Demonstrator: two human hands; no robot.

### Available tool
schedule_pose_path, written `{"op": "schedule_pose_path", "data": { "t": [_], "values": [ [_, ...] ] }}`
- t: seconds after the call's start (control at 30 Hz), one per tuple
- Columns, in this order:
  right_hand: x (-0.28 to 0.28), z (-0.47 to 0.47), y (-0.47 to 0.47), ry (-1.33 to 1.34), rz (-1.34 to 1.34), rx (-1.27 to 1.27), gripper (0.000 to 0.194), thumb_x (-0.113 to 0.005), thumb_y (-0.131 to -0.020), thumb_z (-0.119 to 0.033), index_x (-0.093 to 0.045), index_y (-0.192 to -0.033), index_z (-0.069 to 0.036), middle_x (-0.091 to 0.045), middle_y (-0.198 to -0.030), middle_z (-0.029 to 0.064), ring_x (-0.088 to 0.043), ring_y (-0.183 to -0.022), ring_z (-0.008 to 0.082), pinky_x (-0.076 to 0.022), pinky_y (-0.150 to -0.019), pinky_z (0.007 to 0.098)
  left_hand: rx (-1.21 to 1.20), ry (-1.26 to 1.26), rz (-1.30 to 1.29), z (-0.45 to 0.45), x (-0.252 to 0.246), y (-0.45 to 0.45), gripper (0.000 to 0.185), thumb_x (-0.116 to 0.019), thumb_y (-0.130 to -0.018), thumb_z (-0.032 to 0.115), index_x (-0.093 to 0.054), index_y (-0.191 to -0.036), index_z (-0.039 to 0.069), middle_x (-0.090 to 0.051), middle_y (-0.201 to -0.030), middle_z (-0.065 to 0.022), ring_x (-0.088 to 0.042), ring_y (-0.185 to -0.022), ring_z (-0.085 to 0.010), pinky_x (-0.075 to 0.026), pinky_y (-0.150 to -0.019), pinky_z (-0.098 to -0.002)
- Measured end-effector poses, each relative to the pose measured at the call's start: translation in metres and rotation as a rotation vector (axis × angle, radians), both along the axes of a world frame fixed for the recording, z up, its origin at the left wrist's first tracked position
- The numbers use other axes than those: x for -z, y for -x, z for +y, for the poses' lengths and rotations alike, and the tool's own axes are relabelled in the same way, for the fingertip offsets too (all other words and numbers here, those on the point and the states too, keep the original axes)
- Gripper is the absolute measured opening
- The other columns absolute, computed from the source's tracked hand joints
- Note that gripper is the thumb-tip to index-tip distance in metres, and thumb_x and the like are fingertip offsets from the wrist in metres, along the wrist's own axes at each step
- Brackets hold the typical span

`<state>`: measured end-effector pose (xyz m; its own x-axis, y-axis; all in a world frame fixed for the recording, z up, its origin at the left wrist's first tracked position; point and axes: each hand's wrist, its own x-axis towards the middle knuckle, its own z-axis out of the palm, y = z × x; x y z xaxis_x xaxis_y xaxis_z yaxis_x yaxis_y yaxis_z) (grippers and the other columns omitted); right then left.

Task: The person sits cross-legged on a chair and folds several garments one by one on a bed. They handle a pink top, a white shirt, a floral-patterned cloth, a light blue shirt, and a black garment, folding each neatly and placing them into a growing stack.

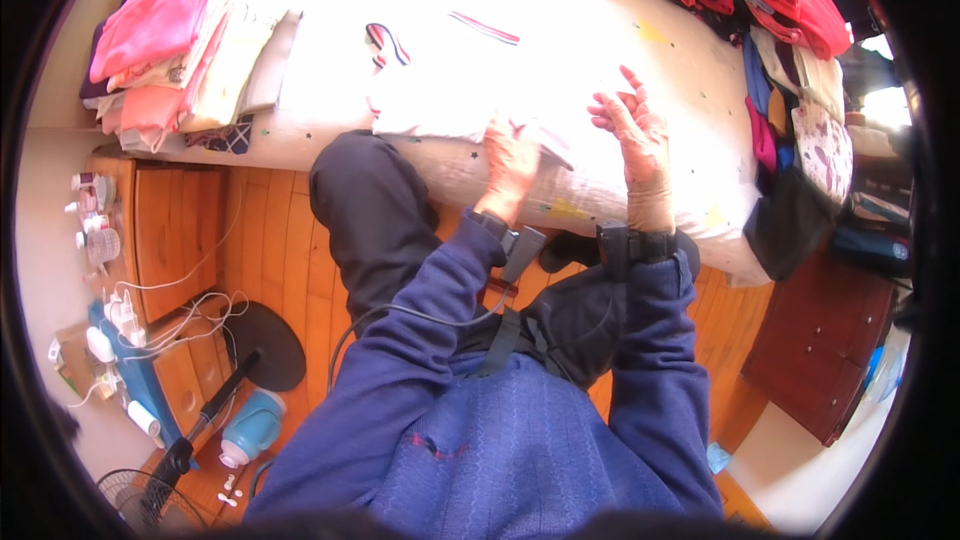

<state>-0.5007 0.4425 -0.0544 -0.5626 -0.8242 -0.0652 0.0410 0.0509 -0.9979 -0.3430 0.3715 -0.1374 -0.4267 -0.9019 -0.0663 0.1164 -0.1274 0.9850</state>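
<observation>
A white garment [442, 109] with red, white and navy striped trim lies spread at the near side of the bed, its outline partly lost in glare. My left hand [514, 161] rests on its near edge, fingers bent down onto the cloth. Those fingertips are washed out by the light, so a grip on the fabric cannot be made out. To the right of that hand, a greyish corner of cloth [556, 150] shows. My right hand [636, 124] is raised above the bed, palm partly up, fingers apart and holding nothing.
Folded clothes [154, 52] are piled on the bed's left, and more clothes [780, 0] at the right. A wooden cabinet [180, 232] with cables [202, 315] stands left, near a blue jug [253, 426] and a fan [146, 499]. A dark red cabinet [821, 341] is at right.
</observation>
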Motion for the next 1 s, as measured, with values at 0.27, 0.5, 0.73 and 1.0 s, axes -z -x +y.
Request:
{"op": "schedule_pose_path", "data": {
  "t": [0.27,0.5,0.73,1.0],
  "values": [
    [0.083,-0.009,0.01,-0.343,-0.128,0.193,0.056,-0.066,-0.1,-0.019,-0.045,-0.147,0.002,-0.067,-0.114,0.0114,-0.064,-0.095,0.0144,-0.054,-0.079,0.0253,-0.12,0.012,-0.131,-0.014,0.014,-0.017,0.031,-0.064,-0.089,-0.002,-0.056,-0.118,-0.006,-0.064,-0.106,-0.0164,-0.063,-0.093,-0.0231,-0.053,-0.083,-0.0346],
    [0.102,-0.032,0.001,-0.192,-0.294,0.26,0.064,-0.071,-0.097,-0.022,-0.044,-0.146,0.007,-0.063,-0.13,0.0163,-0.062,-0.11,0.0204,-0.0515,-0.093,0.0294,0.201,0.877,-0.683,-0.023,-0.035,-0.012,0.087,-0.079,-0.079,0.042,-0.044,-0.145,-0.002,-0.05,-0.137,-0.0251,-0.043,-0.135,-0.0409,-0.03,-0.115,-0.0551],
    [0.073,-0.041,-0.015,-0.073,-0.251,0.264,0.062,-0.073,-0.094,-0.017,-0.043,-0.144,0.004,-0.065,-0.121,0.0129,-0.063,-0.109,0.0183,-0.0533,-0.092,0.0296,0.28,0.855,-0.763,-0.011,-0.031,-0.008,0.087,-0.083,-0.074,0.036,-0.047,-0.143,-0.001,-0.051,-0.138,-0.0269,-0.053,-0.126,-0.043,-0.044,-0.106,-0.054],
    [-0.035,-0.084,-0.068,0.111,-0.152,-0.204,0.059,-0.062,-0.102,-0.017,-0.035,-0.152,0.0,-0.069,-0.109,0.0153,-0.068,-0.092,0.0182,-0.0577,-0.081,0.0293,-0.239,-0.065,0.136,-0.088,-0.029,-0.092,0.022,-0.057,-0.085,0.0,-0.058,-0.106,-0.005,-0.06,-0.091,-0.0168,-0.062,-0.081,-0.03,-0.051,-0.078,-0.0442]
  ]
}}
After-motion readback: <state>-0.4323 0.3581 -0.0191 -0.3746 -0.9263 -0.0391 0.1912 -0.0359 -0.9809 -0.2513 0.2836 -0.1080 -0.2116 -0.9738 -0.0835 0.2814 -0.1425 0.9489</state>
